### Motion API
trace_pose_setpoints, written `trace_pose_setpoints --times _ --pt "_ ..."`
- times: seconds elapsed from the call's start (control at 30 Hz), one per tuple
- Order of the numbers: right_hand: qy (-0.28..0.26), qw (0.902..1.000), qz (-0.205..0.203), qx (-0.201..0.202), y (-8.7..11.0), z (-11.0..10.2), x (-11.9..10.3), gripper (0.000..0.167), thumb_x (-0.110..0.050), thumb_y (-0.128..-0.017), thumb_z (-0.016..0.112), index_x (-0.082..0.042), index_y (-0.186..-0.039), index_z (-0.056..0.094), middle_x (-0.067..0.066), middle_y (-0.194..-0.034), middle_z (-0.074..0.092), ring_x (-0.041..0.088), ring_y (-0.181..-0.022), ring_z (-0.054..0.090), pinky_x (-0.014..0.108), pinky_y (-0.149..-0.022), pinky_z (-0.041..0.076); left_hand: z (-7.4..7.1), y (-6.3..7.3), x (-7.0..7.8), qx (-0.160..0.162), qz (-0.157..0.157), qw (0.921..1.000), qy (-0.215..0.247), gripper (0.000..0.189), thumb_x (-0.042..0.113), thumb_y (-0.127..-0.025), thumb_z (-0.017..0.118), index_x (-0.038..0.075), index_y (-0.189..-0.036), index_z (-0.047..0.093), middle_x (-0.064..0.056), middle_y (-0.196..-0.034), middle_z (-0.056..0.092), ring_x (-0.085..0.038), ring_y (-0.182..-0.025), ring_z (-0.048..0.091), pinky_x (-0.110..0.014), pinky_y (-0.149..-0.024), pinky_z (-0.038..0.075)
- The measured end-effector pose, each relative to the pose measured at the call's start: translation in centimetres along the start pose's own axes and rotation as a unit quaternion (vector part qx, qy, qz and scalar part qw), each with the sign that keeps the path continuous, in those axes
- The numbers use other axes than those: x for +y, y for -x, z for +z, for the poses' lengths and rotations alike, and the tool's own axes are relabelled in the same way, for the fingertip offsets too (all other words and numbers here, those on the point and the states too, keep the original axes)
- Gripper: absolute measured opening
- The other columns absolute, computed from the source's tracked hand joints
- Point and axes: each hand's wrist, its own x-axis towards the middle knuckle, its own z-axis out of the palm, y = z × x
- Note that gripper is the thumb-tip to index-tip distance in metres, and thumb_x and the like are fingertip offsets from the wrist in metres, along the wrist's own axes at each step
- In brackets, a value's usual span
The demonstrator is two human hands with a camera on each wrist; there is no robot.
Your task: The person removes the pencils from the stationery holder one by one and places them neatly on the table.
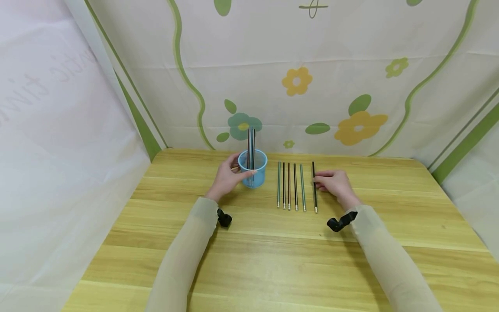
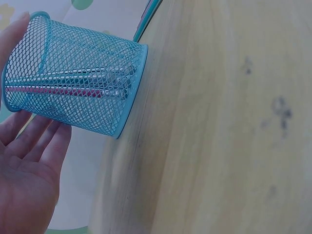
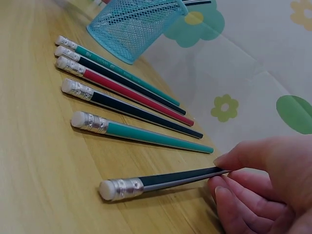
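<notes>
My left hand (image 1: 228, 177) holds a blue mesh pencil cup (image 2: 83, 73) by its side, thumb near the rim and fingers round the far side. The cup stands upright on the table with several pencils (image 1: 251, 143) in it. My right hand (image 1: 334, 183) pinches a black pencil (image 3: 180, 177) between thumb and fingers. This pencil has a white eraser end pointing toward my body. To its left lie several pencils side by side: a green pencil (image 3: 156, 138), a black pencil (image 3: 141, 113), a red pencil (image 3: 131, 90), then another black and another green one.
The wooden table (image 1: 265, 268) carries the cup and the row of pencils. Behind it hangs a white cloth (image 1: 253, 86) printed with flowers and leaves, close to the table's back edge. A white cloth (image 1: 58, 151) also hangs on the left.
</notes>
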Motion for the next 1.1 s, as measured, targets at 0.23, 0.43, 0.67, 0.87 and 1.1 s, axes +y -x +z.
trace_pose_setpoints --times 0.23,0.43,0.67,0.87,1.1 --pt "0.010 0.9999 -0.003 0.002 0.1 0.4 -0.2 0.040 -0.014 -0.096 0.073 0.005 -0.130 0.065 0.017 -0.109 0.072 0.012 -0.077 0.070 0.027 -0.070 0.060 0.0 0.0 -0.1 0.000 -0.001 1.0000 0.002 0.079 0.034 -0.081 0.089 0.009 -0.146 0.052 -0.007 -0.130 0.062 -0.025 -0.118 0.059 -0.039 -0.104 0.049" --pt "0.019 0.9998 -0.008 0.008 0.0 0.6 -0.2 0.038 -0.014 -0.095 0.074 0.005 -0.127 0.067 0.016 -0.103 0.073 0.014 -0.076 0.070 0.028 -0.068 0.060 -0.1 -0.1 -0.1 -0.004 0.000 1.0000 0.007 0.077 0.031 -0.082 0.089 0.008 -0.146 0.052 -0.010 -0.131 0.061 -0.027 -0.120 0.059 -0.041 -0.105 0.047" --pt "0.027 0.9995 -0.011 0.013 0.0 0.8 -0.2 0.036 -0.014 -0.095 0.074 0.005 -0.125 0.068 0.016 -0.102 0.074 0.016 -0.076 0.071 0.028 -0.065 0.060 0.0 0.0 -0.1 -0.005 0.002 1.0000 0.007 0.077 0.031 -0.082 0.089 0.008 -0.146 0.052 -0.010 -0.132 0.061 -0.027 -0.120 0.059 -0.042 -0.105 0.048" --pt "0.031 0.9993 -0.012 0.019 0.1 0.9 -0.2 0.034 -0.014 -0.095 0.074 0.004 -0.124 0.069 0.018 -0.107 0.073 0.017 -0.078 0.072 0.028 -0.065 0.060 0.0 0.0 -0.1 0.000 -0.002 1.0000 0.002 0.080 0.037 -0.080 0.090 0.009 -0.146 0.052 -0.005 -0.129 0.062 -0.022 -0.117 0.060 -0.038 -0.103 0.049" --pt "0.035 0.9990 -0.006 0.026 0.1 1.1 -0.3 0.033 -0.015 -0.095 0.074 0.003 -0.123 0.070 0.019 -0.108 0.073 0.017 -0.078 0.072 0.028 -0.064 0.060 0.0 0.0 -0.2 0.001 0.000 1.0000 0.001 0.080 0.038 -0.080 0.089 0.009 -0.145 0.052 -0.004 -0.129 0.062 -0.022 -0.117 0.060 -0.038 -0.103 0.049"
